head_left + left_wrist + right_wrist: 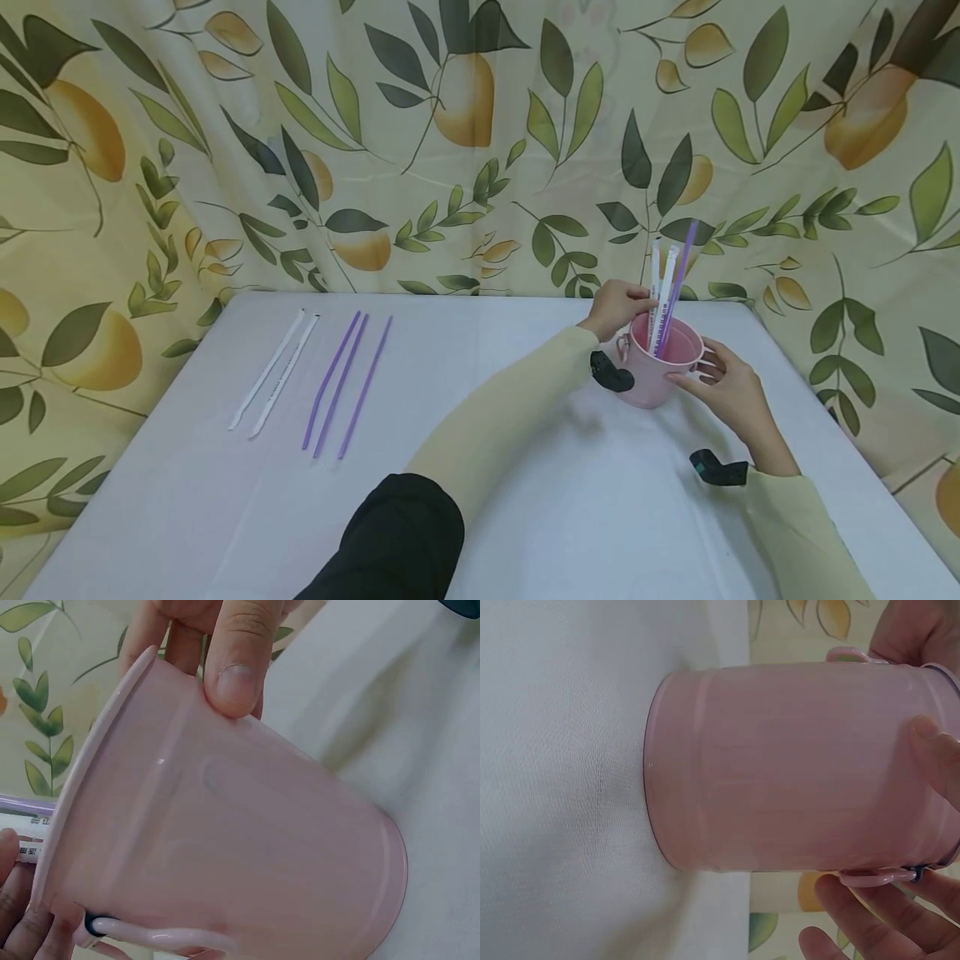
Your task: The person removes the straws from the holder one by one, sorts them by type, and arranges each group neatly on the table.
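A pink bucket with small side handles stands on the white table, and its side fills much of both wrist views. Two white wrapped straws and a purple straw stand leaning in it, tops above the rim. At the far-left rim, my left hand pinches a white straw; its fingertips are partly hidden. My right hand grips the bucket's right side, thumb on the wall and fingers around by the handle.
To the left, two white straws and three purple straws lie in slanted rows on the table. A leaf-and-fruit patterned cloth hangs behind the table. Black wrist cameras sit at both sleeves.
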Demonstrator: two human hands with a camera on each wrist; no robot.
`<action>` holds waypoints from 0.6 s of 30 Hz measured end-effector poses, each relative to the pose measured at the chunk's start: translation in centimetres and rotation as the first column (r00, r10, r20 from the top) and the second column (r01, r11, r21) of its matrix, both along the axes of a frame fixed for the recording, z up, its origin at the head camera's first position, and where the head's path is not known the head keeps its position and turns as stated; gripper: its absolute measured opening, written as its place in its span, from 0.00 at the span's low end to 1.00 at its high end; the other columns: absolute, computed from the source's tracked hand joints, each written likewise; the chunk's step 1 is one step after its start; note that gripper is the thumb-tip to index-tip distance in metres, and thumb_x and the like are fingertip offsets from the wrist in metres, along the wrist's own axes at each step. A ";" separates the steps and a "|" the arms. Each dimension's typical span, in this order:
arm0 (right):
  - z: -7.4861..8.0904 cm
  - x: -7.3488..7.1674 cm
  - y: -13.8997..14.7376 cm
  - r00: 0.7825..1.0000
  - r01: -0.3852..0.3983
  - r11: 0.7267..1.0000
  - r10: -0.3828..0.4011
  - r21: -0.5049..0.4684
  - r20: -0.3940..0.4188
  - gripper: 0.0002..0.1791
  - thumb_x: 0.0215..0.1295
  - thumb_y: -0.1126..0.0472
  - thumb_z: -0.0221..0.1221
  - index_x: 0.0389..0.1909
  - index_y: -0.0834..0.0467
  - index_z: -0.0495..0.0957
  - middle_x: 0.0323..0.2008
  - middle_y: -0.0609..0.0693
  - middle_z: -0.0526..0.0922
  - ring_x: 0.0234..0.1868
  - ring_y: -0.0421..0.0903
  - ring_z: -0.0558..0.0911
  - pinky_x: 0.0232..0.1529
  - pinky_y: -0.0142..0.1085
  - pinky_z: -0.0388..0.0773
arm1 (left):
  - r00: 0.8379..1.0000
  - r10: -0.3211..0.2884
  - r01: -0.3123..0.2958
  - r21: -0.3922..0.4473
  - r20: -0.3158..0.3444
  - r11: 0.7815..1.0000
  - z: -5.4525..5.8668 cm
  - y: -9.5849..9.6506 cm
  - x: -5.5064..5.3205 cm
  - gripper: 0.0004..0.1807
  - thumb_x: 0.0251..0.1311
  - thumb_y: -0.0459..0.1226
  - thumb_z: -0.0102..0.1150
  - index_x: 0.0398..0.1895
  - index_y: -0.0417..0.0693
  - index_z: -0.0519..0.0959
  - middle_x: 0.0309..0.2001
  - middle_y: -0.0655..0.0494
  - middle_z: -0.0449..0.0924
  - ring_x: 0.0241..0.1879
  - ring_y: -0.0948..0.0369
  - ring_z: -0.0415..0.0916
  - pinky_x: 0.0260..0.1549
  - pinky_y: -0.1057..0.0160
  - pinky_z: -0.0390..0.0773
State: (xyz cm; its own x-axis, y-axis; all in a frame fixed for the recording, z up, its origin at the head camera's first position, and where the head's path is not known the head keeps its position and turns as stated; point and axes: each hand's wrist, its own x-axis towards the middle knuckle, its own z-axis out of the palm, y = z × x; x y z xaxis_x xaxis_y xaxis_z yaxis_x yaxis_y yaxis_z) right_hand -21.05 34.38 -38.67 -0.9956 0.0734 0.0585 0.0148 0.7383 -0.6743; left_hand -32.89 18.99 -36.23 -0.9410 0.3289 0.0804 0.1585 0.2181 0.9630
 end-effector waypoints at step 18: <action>0.1 0.0 -0.1 1.000 0.003 1.000 -0.003 0.007 0.000 0.48 0.60 0.45 0.61 0.70 0.67 0.49 0.61 0.75 0.64 0.58 0.72 0.69 0.52 0.54 0.71 | 0.996 -0.018 0.001 0.182 0.089 0.983 1.2 -1.2 -0.2 0.12 0.62 0.28 0.54 0.46 0.30 0.79 0.43 0.37 0.82 0.40 0.46 0.83 0.34 0.65 0.84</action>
